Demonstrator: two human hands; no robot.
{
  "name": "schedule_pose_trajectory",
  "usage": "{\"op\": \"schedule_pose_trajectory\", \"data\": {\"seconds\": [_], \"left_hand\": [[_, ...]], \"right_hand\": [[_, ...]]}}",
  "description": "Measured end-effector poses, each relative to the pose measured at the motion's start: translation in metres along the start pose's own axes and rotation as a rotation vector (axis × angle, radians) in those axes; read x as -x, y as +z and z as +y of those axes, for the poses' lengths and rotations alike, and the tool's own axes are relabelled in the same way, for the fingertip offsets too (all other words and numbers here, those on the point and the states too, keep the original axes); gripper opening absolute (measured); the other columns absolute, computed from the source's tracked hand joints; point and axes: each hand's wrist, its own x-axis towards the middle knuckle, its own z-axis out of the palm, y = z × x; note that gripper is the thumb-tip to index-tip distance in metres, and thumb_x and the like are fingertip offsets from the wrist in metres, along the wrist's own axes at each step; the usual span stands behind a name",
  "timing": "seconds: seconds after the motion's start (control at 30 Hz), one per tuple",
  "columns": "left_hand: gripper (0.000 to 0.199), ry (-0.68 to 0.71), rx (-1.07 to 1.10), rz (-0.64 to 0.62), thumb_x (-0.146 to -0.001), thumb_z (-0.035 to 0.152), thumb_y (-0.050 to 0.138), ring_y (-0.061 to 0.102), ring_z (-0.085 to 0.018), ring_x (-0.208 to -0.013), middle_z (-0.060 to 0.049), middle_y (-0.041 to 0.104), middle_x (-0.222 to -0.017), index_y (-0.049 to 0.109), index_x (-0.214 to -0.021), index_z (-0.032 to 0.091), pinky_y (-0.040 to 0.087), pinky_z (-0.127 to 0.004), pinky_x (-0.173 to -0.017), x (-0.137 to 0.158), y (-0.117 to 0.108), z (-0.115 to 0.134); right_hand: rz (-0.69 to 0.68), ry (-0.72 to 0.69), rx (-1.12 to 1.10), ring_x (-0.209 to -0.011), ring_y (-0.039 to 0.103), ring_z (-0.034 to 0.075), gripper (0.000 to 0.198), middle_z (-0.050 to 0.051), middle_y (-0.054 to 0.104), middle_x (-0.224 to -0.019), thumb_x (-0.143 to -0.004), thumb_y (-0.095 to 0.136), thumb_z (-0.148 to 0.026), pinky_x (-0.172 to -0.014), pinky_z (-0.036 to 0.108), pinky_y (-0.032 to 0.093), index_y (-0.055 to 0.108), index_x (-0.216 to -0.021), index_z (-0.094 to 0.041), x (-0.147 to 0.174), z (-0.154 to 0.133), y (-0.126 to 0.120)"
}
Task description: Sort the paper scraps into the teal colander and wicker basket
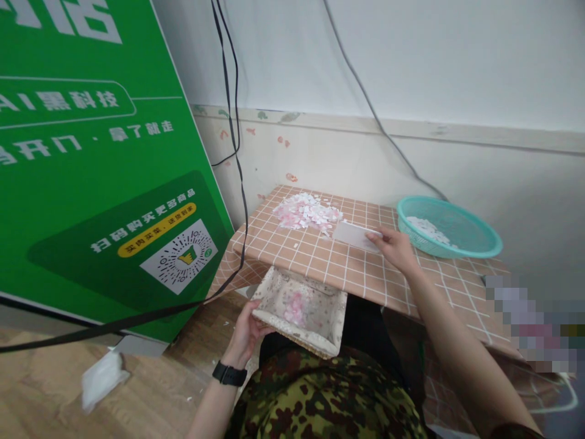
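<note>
My left hand grips the left side of a fabric-lined basket, holding it below the table's front edge, over my lap. Inside the basket lies a small heap of pink and white bits. My right hand pinches the right end of a flat, whitish rectangular card just above the tabletop. Left of the card, a loose pile of small white and pink pieces is spread on the table; the card's far end is close to it.
A turquoise plastic colander with white pieces in it stands on the right of the checked tablecloth. Black cables hang at left before a green panel. A plastic bag lies on the floor.
</note>
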Motion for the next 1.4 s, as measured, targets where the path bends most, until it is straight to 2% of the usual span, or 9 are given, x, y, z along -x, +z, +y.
{"op": "schedule_pose_trajectory", "data": {"seconds": [0.13, 0.33, 0.5, 0.63, 0.83, 1.1, 1.27, 1.4], "left_hand": [[0.031, -0.003, 0.008, -0.001, -0.078, 0.037, 0.055, 0.067, -0.022, -0.065, -0.008, 0.069, -0.078, 0.059, -0.100, 0.016, 0.055, -0.035, -0.058, 0.001, 0.001, 0.001], [0.031, -0.002, 0.009, 0.011, -0.077, 0.036, 0.057, 0.066, -0.022, -0.066, -0.008, 0.069, -0.081, 0.058, -0.101, 0.017, 0.055, -0.037, -0.060, 0.001, 0.002, 0.002], [0.027, 0.009, 0.004, 0.011, -0.077, 0.037, 0.056, 0.066, -0.022, -0.065, -0.007, 0.068, -0.078, 0.058, -0.095, 0.016, 0.055, -0.037, -0.059, 0.000, 0.002, 0.002], [0.026, -0.003, 0.003, 0.033, -0.076, 0.036, 0.056, 0.066, -0.022, -0.063, -0.007, 0.067, -0.075, 0.058, -0.094, 0.016, 0.055, -0.036, -0.058, 0.000, 0.003, 0.003], [0.032, 0.003, -0.001, 0.017, -0.076, 0.037, 0.056, 0.066, -0.023, -0.066, -0.008, 0.068, -0.079, 0.057, -0.100, 0.016, 0.056, -0.040, -0.062, 0.002, 0.004, 0.003], [0.030, -0.003, 0.003, 0.004, -0.078, 0.037, 0.055, 0.066, -0.024, -0.066, -0.008, 0.068, -0.077, 0.057, -0.099, 0.016, 0.056, -0.041, -0.063, 0.001, 0.004, 0.003], [0.032, -0.001, 0.012, 0.001, -0.078, 0.037, 0.056, 0.066, -0.023, -0.065, -0.008, 0.069, -0.077, 0.058, -0.101, 0.015, 0.056, -0.039, -0.061, 0.001, 0.002, 0.002], [0.032, -0.002, 0.019, -0.005, -0.078, 0.037, 0.056, 0.067, -0.024, -0.067, -0.009, 0.070, -0.079, 0.059, -0.101, 0.014, 0.056, -0.040, -0.063, 0.001, 0.002, 0.002]], "right_hand": [[0.039, 0.026, 0.011, -0.051, 0.048, 0.014, 0.042, 0.002, 0.055, -0.056, -0.084, 0.045, -0.054, -0.050, 0.026, 0.033, 0.063, -0.073, -0.017, 0.009, -0.007, -0.004], [-0.053, 0.037, -0.096, -0.057, 0.053, 0.016, 0.040, 0.003, 0.061, -0.063, -0.084, 0.047, -0.052, -0.053, 0.027, 0.036, 0.066, -0.081, -0.017, 0.017, -0.017, -0.001], [0.019, 0.063, -0.022, -0.055, 0.053, 0.016, 0.041, 0.003, 0.061, -0.061, -0.084, 0.046, -0.052, -0.053, 0.027, 0.036, 0.068, -0.080, -0.018, 0.020, -0.020, 0.005], [0.000, 0.042, -0.041, -0.057, 0.055, 0.016, 0.042, 0.003, 0.063, -0.064, -0.084, 0.045, -0.053, -0.055, 0.027, 0.037, 0.068, -0.082, -0.019, 0.018, -0.023, 0.009], [0.018, -0.014, -0.036, -0.059, 0.057, 0.017, 0.042, 0.004, 0.064, -0.066, -0.085, 0.044, -0.052, -0.055, 0.027, 0.037, 0.068, -0.081, -0.019, 0.003, -0.031, 0.013], [-0.108, -0.134, 0.162, -0.054, 0.055, 0.016, 0.037, 0.004, 0.064, -0.063, -0.087, 0.042, -0.047, -0.053, 0.026, 0.031, 0.068, -0.084, -0.021, -0.024, -0.051, 0.016], [-0.083, -0.159, 0.168, -0.055, 0.055, 0.016, 0.034, 0.004, 0.065, -0.065, -0.088, 0.042, -0.044, -0.054, 0.026, 0.031, 0.068, -0.086, -0.021, -0.034, -0.055, 0.010], [-0.169, -0.201, 0.184, -0.056, 0.055, 0.015, 0.034, 0.004, 0.065, -0.065, -0.087, 0.043, -0.043, -0.055, 0.026, 0.031, 0.068, -0.081, -0.020, -0.038, -0.055, 0.008]]}}
